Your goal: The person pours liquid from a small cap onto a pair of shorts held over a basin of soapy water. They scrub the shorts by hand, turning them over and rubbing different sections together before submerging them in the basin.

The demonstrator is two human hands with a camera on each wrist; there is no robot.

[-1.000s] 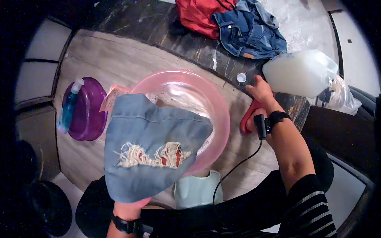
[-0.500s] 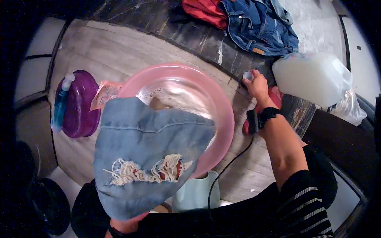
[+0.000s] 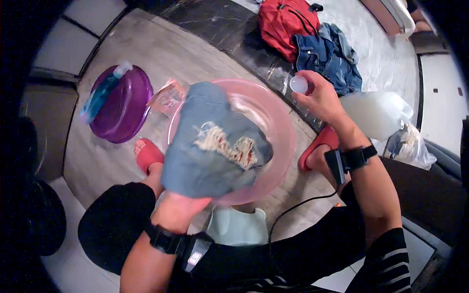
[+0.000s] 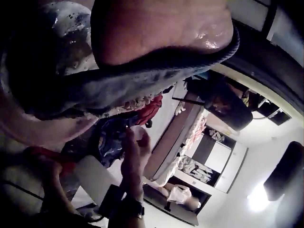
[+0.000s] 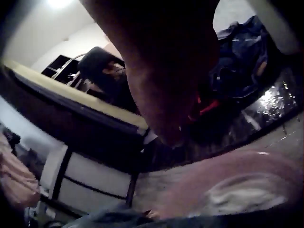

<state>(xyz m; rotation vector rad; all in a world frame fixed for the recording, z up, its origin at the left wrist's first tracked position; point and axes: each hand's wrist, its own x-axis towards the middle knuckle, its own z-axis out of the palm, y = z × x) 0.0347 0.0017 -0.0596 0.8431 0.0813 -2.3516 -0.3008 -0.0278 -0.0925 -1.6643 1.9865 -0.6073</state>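
A faded blue ripped denim leg [image 3: 205,146] is spread over my left hand [image 3: 181,207], which reaches in under the cloth so the fingers are hidden. In the left wrist view the wet palm [image 4: 161,33] shows inside the denim hem. Below the cloth stands a pink basin [image 3: 286,132] with sudsy water. My right hand [image 3: 320,100] pinches a small white cap [image 3: 298,84] between thumb and fingers, raised right of the basin. Close to that forearm is a large translucent jug [image 3: 373,115] of whitish liquid.
A purple basin [image 3: 139,112] with a blue liquid bottle [image 3: 102,95] sits at left. A paper packet [image 3: 167,97] lies by the pink basin. Dark jeans [image 3: 327,58] and a red bag [image 3: 288,29] rest on the black ledge. Feet in red slippers [image 3: 317,146] flank the basin.
My right hand has picked up the white cap from the dark ledge and lifted it toward me. The left hand has moved the denim up and to the right, over the basin.
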